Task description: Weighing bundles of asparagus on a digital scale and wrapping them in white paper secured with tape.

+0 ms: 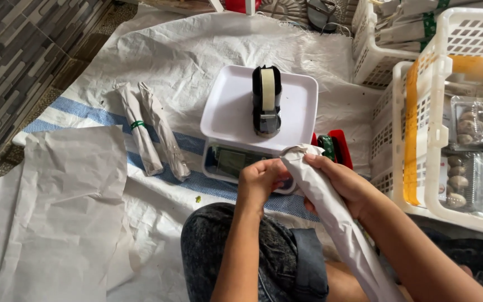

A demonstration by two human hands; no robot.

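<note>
A white woven sheet [197, 56] covers the floor under you, with loose paper sheets [62, 212] at your left. Ahead sits the white scale [225, 112] bearing a tape dispenser [266, 100]. Your right hand [345, 184] grips the long paper-wrapped bundle [336, 218] while your left hand [258, 182] pinches its top end.

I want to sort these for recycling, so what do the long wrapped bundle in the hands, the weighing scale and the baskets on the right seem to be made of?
Wrapped bundle: thin matte paper, judging by its creases and twisted end. Weighing scale: smooth white plastic, slightly glossy tray. Baskets: white moulded plastic, by the lattice walls.
</note>
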